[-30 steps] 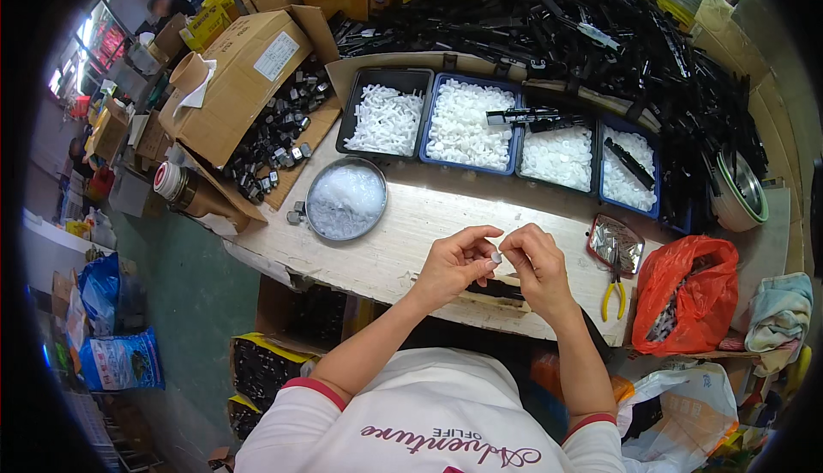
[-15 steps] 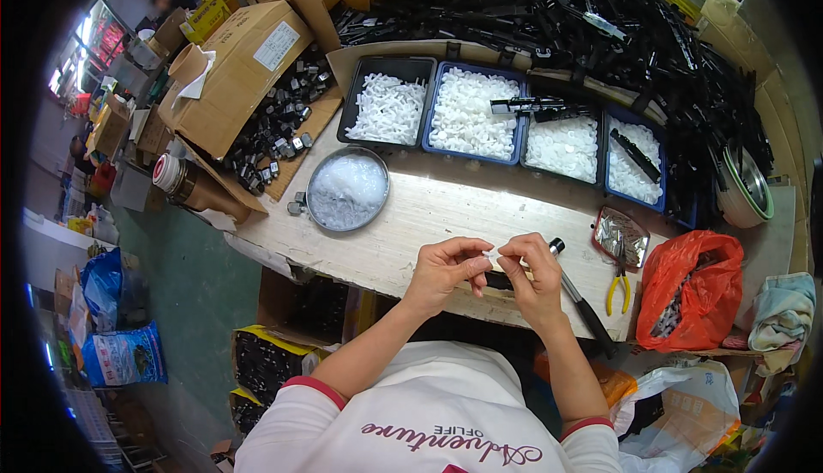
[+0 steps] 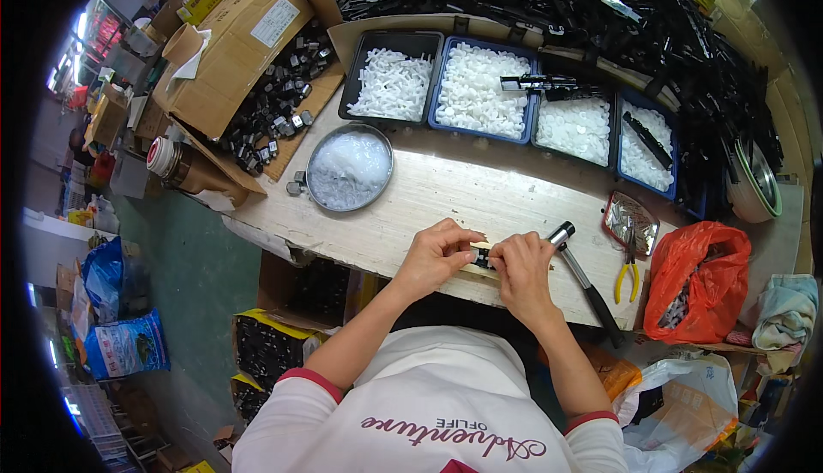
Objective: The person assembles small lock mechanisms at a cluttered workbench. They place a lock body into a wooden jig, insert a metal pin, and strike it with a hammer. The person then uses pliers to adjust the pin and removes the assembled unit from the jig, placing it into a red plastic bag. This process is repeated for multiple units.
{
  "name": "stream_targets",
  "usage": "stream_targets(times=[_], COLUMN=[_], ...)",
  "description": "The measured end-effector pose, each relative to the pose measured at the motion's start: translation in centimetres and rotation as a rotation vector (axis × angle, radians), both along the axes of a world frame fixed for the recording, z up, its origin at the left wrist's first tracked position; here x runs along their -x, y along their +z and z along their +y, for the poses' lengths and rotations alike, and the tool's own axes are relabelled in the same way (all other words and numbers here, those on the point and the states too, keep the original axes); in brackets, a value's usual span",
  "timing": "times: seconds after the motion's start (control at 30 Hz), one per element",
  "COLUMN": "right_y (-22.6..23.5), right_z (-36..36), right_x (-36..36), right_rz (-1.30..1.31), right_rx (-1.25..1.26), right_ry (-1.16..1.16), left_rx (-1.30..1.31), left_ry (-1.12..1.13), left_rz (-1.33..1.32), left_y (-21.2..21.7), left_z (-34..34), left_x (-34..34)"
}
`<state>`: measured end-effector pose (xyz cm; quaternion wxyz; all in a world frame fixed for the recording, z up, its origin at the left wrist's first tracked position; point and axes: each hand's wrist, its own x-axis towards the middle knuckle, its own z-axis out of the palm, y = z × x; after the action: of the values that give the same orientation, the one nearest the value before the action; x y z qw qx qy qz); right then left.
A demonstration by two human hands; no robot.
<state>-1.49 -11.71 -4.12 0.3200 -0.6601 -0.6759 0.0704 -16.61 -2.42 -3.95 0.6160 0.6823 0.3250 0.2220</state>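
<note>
Head view: at near edge of table (image 3: 446,190), left hand (image 3: 430,256) and right hand (image 3: 523,272) close together, backs up, black part (image 3: 483,259) between the two sets of fingertips. Right: fingers curled down, closed on right end of black part. Left: thumb and index drawn near each other at its left end, narrow gap between; pale piece (image 3: 472,254) at the tips, whether pinched or merely touched cannot tell. Rest of black part hidden by fingers. Just right of right hand: hammer (image 3: 581,272), aslant, grip end past table edge. Further right: red tray (image 3: 607,212) with metal bits, yellow-handled pliers (image 3: 628,280), nose over tray; then red bag (image 3: 699,289). Well left of hands: round dish (image 3: 347,208), clear and whitish contents. Along far side, in a row, all filled with white pieces: black bin (image 3: 386,119), blue bin (image 3: 480,134), dark bin (image 3: 573,158), small blue bin (image 3: 643,186). Across rims of middle two: black strips (image 3: 549,85); another strip in small blue bin. Behind: black heap (image 3: 600,10). Far left: carton (image 3: 227,70), with metallic blocks (image 3: 279,126) loose beside it; flask (image 3: 171,162) nearby
</note>
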Motion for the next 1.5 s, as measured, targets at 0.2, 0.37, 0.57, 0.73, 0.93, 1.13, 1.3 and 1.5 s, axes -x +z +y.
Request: stream_targets(times=[0.2, 0.37, 0.57, 0.73, 0.93, 1.13, 1.3, 1.5], right_y=[-0.7, -0.7, 1.5, 0.6, -0.3, -0.6, -0.5, -0.1], right_z=[0.4, 0.3, -1.6, -3.1, -2.0, -1.9, -2.5, -2.8], right_x=[0.7, -0.4, -8.1, -15.1, -16.7, -17.2, -17.4, -17.4], right_rz=[-0.164, -0.124, -0.114, -0.451, -0.573, -0.501, -0.488, -0.345], right_rx=[-0.006, 0.008, -0.117, 0.17, 0.269, 0.186, 0.171, 0.074], right_ry=[-0.013, 0.05, -0.282, -0.64, -0.625, -0.55, -0.529, -0.542], left_rx=[-0.033, -0.351, -0.53, -0.682, -1.008, -1.133, -1.122, -0.927], left_ry=[-0.02, -0.032, -0.337, -0.197, -0.097, -0.096, -0.14, -0.132], left_rz=[0.047, 0.233, 0.542, 0.359, 0.486, 0.537, 0.464, 0.181], left_y=[-0.4, -0.1, 2.3, 3.2, 2.6, 1.5, 1.6, 1.5], left_z=[0.1, -0.3, 1.6, 5.7, 9.4, 10.6, 11.0, 12.2], left_x=[-0.3, -1.6, -3.6, -10.3, -19.7, -22.8, -22.2, -21.0])
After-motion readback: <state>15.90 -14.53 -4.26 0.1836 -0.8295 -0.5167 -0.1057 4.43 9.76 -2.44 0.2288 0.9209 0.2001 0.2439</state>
